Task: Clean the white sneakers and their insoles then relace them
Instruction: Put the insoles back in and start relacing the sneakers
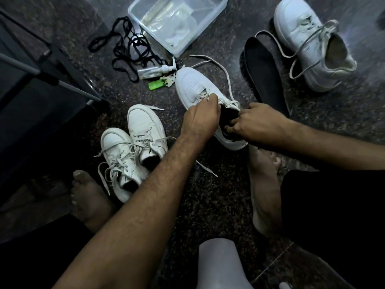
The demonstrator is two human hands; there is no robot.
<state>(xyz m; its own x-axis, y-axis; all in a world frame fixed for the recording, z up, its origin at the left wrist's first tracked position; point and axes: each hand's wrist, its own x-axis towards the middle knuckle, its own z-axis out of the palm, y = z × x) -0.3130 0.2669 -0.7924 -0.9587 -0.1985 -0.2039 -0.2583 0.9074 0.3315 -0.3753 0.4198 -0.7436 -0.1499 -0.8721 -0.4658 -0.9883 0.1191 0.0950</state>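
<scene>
Frame centre: sneaker [194, 84], toe toward upper left, heel lower right. Left hand [200, 119] pinches its lace [226, 75]; right hand [253, 122] grips the black insole [228, 117] at its opening.

Both forearms are bare and extend forward from the lower edge of the view, converging at the centre. The left hand [200, 119] is knuckles-up, fingers curled downward with the fingertips pinched together at the front. The right hand [253, 122] lies just beside it, back of hand up, fingers curled inward toward the left hand; the two hands are close, contact between them not determinable.
</scene>
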